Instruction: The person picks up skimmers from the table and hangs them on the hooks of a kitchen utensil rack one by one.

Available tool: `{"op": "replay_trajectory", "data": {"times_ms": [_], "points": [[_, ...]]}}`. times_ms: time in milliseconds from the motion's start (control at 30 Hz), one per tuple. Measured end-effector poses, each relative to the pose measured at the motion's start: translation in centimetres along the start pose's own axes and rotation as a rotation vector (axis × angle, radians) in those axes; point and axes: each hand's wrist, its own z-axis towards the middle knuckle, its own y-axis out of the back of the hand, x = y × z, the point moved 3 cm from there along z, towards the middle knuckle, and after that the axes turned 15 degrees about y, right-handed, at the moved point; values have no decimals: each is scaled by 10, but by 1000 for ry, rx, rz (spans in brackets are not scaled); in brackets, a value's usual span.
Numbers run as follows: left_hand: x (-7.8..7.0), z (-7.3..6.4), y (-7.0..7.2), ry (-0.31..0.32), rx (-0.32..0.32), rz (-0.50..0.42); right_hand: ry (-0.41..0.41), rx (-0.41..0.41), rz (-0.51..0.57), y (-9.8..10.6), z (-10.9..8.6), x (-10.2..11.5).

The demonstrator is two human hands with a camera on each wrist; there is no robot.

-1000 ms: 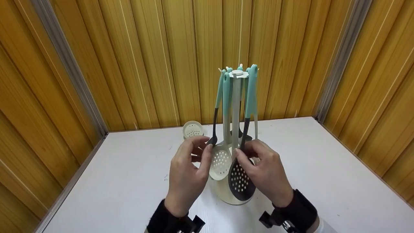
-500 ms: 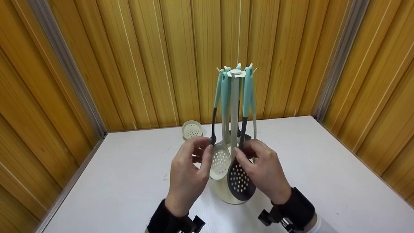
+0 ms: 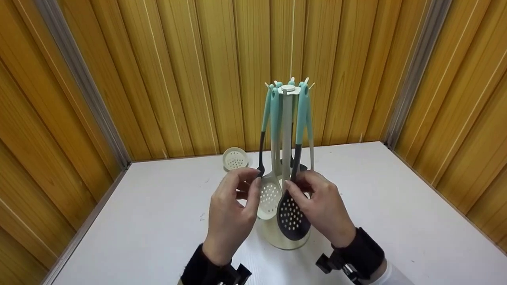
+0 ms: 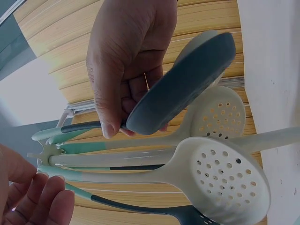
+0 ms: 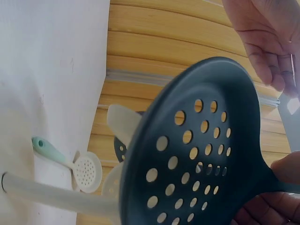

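A dark skimmer (image 3: 293,223) with a teal handle hangs upright at the front right of a white utensil stand (image 3: 286,134), its handle top at the stand's hooks. My right hand (image 3: 321,208) pinches its dark shaft just above the perforated head, thumb in front. My left hand (image 3: 233,209) is raised at the stand's left, fingers loosely bent with nothing between them. Its fingertips overlap the lower end of a dark utensil (image 3: 261,154) in the head view. Beside them hangs a white skimmer (image 3: 269,200); the left wrist view shows its perforated head (image 4: 225,180) large.
Another white skimmer (image 3: 235,159) lies behind on the white table (image 3: 166,213); its teal handle (image 5: 49,150) shows in the right wrist view. More utensils hang at the stand's far side. Wood-look panels (image 3: 214,71) enclose the table's back and sides.
My right hand has lowered the dark skimmer slightly and shifted it left, bringing its handle top down to the stand's hooks. The left hand has barely moved.
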Motion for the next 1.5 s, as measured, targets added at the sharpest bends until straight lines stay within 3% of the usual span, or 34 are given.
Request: {"op": "replay_trajectory", "data": {"times_ms": [333, 600, 1133, 1300, 1500], "points": [[1, -1, 1, 4, 8, 2, -4, -8, -24, 1, 0, 1], [1, -2, 0, 5, 16, -6, 48, -29, -96, 1, -1, 4], [2, -2, 0, 2, 15, -8, -56, 65, -113, 0, 0, 1], [3, -2, 0, -3, 17, -11, -40, 58, -145, 2, 1, 1], [3, -3, 0, -1, 21, -4, 36, 15, -216, 5, 2, 0]]}}
